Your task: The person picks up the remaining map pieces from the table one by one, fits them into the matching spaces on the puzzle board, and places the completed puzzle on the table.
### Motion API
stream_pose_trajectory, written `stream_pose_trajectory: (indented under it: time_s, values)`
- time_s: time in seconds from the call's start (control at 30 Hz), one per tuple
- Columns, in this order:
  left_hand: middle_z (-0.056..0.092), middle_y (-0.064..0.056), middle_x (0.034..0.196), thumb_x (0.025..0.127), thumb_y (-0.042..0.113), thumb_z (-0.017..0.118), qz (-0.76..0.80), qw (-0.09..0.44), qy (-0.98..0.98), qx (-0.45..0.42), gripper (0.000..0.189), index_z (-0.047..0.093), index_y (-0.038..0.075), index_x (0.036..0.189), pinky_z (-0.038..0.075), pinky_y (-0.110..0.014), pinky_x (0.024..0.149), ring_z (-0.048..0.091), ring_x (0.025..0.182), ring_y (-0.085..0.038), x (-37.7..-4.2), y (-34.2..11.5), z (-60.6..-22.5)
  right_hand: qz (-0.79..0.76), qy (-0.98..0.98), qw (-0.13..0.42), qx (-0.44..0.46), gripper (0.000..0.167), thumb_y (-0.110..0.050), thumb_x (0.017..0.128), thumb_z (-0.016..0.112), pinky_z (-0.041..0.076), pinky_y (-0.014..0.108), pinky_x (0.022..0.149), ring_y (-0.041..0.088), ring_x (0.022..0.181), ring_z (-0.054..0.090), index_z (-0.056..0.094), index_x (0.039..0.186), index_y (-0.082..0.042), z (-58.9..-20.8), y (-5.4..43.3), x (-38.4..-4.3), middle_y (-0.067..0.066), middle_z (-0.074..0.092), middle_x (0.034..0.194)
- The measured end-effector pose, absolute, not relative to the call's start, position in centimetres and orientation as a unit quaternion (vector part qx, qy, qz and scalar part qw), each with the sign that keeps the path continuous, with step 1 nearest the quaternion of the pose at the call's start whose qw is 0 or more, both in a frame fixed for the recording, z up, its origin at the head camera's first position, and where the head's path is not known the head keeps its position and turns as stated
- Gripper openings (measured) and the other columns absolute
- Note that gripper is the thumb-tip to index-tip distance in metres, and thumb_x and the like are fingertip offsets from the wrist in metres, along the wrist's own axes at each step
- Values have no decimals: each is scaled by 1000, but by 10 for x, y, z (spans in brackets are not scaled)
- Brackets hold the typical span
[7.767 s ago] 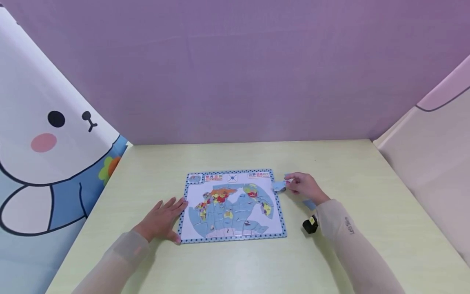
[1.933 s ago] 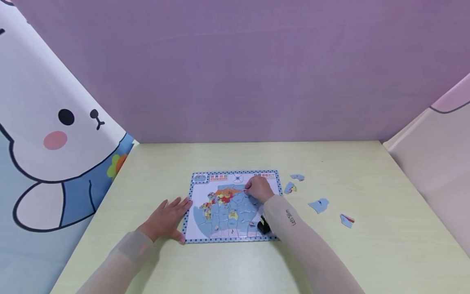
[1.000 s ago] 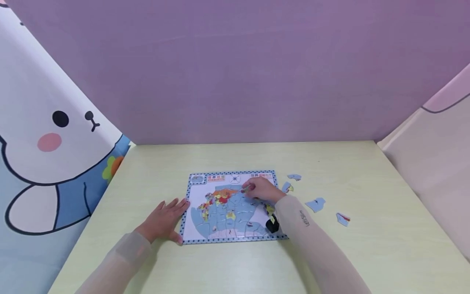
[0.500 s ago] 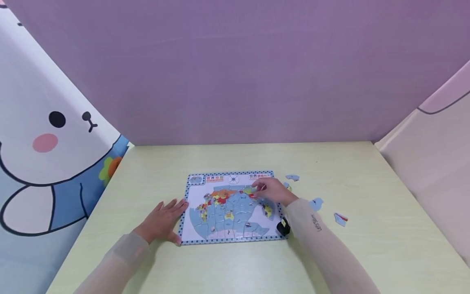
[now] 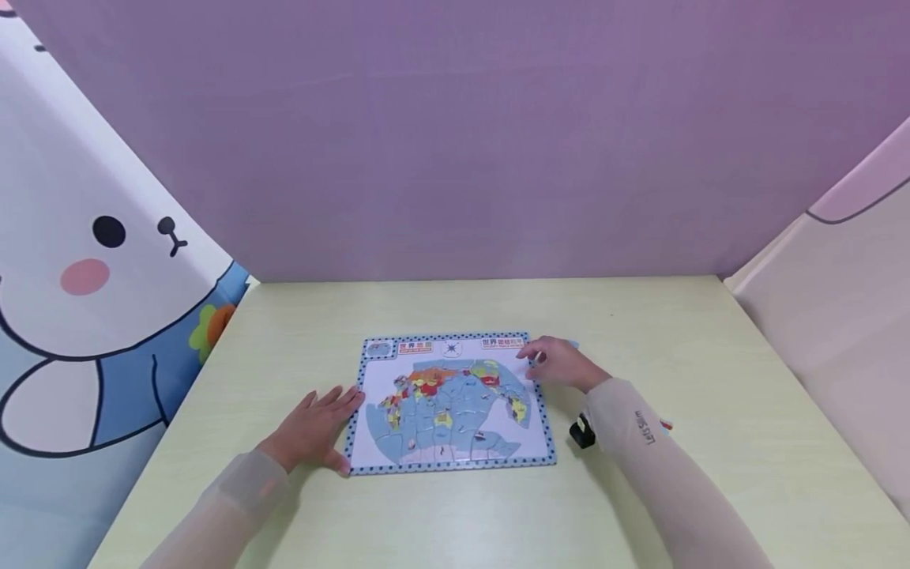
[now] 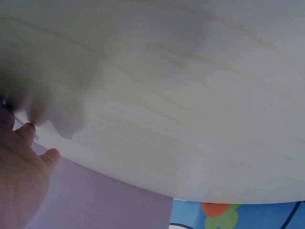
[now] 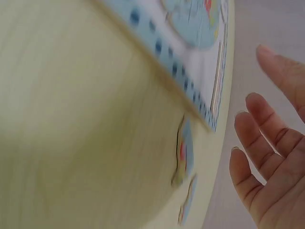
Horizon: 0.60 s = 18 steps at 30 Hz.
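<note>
A world map jigsaw puzzle (image 5: 455, 411) lies flat on the table in the head view, within a board whose blue dotted frame (image 5: 455, 469) surrounds it. White backing shows at the lower right of the map. My left hand (image 5: 316, 423) rests with spread fingers on the board's left edge. Over the upper right edge hovers my right hand (image 5: 562, 363), its fingers loosely bent and nothing between them. The right wrist view shows that empty hand (image 7: 276, 162) beside two loose puzzle pieces, one with red and yellow (image 7: 183, 152) and a thinner blue one (image 7: 188, 200).
Right of the board, a red and blue piece (image 5: 665, 425) peeks out behind the right sleeve (image 5: 640, 419). A small black box (image 5: 581, 431) sits at the right wrist. A purple backdrop (image 5: 490, 158) stands behind the table (image 5: 455, 521).
A small piece my right hand held over the map's top now lies in the puzzle. The hand has let go and moved right to the board's edge. The left hand has stayed put.
</note>
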<state>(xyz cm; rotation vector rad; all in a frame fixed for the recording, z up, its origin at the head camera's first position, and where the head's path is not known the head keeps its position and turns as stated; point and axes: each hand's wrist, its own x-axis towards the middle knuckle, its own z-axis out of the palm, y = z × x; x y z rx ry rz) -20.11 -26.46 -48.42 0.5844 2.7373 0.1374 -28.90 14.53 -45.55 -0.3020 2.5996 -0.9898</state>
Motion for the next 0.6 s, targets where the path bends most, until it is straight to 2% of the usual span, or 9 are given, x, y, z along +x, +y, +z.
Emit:
stream_pose_trajectory:
  time_s: [0.17, 0.6]
  values:
    - [31, -16, 153, 62, 52, 83, 50, 170, 962, 206, 110, 34, 3, 147, 15, -64, 109, 22, 140, -42, -201, -265, -484, -325, 924, 152, -134, 35, 1, 79, 73, 47, 46, 89, 33, 105, 55, 67, 113, 0, -452, 164, -292, 14, 61, 111]
    - [31, -15, 153, 63, 51, 84, 52, 174, 962, 203, 110, 33, 3, 148, 14, -64, 110, 21, 141, -42, -200, -264, -484, -273, 942, 151, -121, 37, 2, 80, 71, 46, 48, 92, 34, 107, 54, 65, 117, 1, -456, 194, -298, 18, 59, 114]
